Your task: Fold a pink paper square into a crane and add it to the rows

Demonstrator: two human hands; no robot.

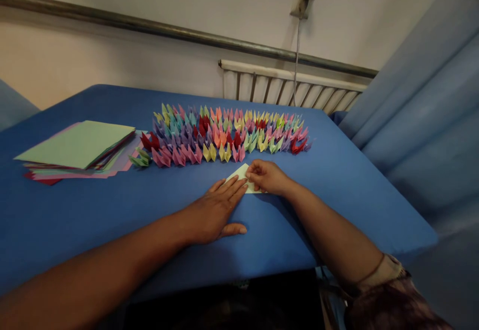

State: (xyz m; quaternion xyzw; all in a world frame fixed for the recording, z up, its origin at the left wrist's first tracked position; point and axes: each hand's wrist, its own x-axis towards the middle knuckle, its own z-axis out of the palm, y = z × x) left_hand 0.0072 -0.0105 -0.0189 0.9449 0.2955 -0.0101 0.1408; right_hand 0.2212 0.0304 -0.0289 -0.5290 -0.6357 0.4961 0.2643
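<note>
A pale green sheet of paper (pixel 240 171), folded into a triangle, lies on the blue table in front of me. My left hand (pixel 215 210) rests flat with fingers stretched over the paper's left part, thumb spread out on the table. With bent fingers pressed together, my right hand (pixel 267 176) pinches the paper near its upper right edge. Both hands cover much of the sheet. Just beyond them stand rows of folded paper cranes (pixel 220 135) in many colours, close to my right fingertips.
To the left lies an uneven stack of coloured paper (pixel 90 143), with a pale green sheet on top. The blue table (pixel 355 200) reaches toward a wall with a metal rail (pixel 168 30) and a radiator (pixel 269 73). A blue curtain (pixel 419 95) hangs along the right.
</note>
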